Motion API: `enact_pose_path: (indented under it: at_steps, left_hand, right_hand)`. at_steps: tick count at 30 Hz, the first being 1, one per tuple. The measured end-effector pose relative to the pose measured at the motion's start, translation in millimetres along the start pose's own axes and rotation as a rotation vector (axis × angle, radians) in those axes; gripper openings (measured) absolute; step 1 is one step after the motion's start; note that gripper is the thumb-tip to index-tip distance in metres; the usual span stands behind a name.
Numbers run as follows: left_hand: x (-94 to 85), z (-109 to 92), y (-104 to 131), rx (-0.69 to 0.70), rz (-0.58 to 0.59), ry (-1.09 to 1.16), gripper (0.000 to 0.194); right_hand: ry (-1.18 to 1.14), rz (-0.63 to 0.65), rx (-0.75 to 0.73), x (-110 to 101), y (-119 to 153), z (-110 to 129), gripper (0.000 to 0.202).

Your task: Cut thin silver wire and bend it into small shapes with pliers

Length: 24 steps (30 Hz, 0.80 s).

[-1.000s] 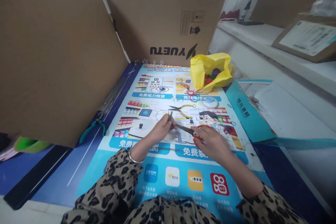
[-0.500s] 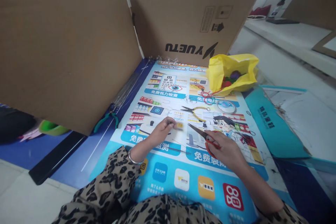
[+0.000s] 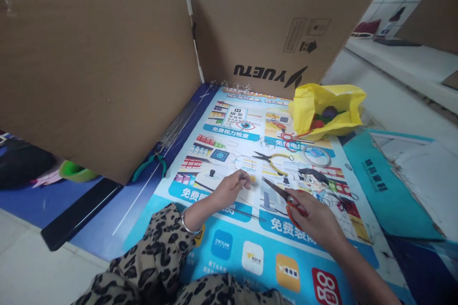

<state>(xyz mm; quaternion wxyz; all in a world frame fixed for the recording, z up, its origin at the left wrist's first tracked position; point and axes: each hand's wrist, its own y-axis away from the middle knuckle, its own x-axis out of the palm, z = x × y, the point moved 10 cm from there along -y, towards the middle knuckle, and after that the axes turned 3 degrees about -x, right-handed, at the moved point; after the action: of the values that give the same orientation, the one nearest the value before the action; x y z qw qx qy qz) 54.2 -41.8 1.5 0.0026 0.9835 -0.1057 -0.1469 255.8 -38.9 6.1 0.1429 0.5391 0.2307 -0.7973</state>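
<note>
Red-handled scissors (image 3: 294, 207) are in my right hand (image 3: 317, 214), their dark blades together and pointing up and left. My left hand (image 3: 231, 189) is closed in a pinch to the left of the blade tips. What it pinches is too small to make out. Just beyond the hands lie yellow-handled pliers (image 3: 274, 158) with spread handles, on a printed poster (image 3: 236, 259). A roll of clear material (image 3: 317, 156) and red cord (image 3: 288, 139) are behind the pliers. Thin dark wires (image 3: 246, 214) rest on the poster below my left hand.
Cardboard panels (image 3: 250, 24) stand at the left and back. A yellow bag (image 3: 327, 109) holding coloured balls sits at the back right. Beside the poster is a teal box (image 3: 390, 190). Teal-handled pliers (image 3: 152, 164) and a black bar (image 3: 82, 212) lie at left.
The view has shifted, so most things appear slightly lower and further right. Both hands stay in nearly the same place over the poster, the scissors still in my right hand.
</note>
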Motion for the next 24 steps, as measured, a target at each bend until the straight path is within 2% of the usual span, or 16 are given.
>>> enact_pose_path:
  at_steps: [6,14,19,24]
  left_hand:
    - [4.9,0.2,-2.7,-0.009,0.052,-0.026,0.017]
    - [5.4,-21.6,4.7,0.096,0.097,0.003,0.021]
    - [1.5,-11.8,2.1,0.033,0.097,0.050,0.019]
    - [2.3,-15.3,1.3,0.054,0.115,0.076,0.017]
  right_hand:
    - [0.013,0.024,0.015,2.9,0.5,-3.2,0.038]
    - [0.018,0.070,0.031,5.3,0.2,-2.6,0.041]
    - [-0.007,0.056,0.017,2.6,-1.0,0.8,0.040]
    - [0.001,0.060,0.025,2.5,-1.9,0.9,0.039]
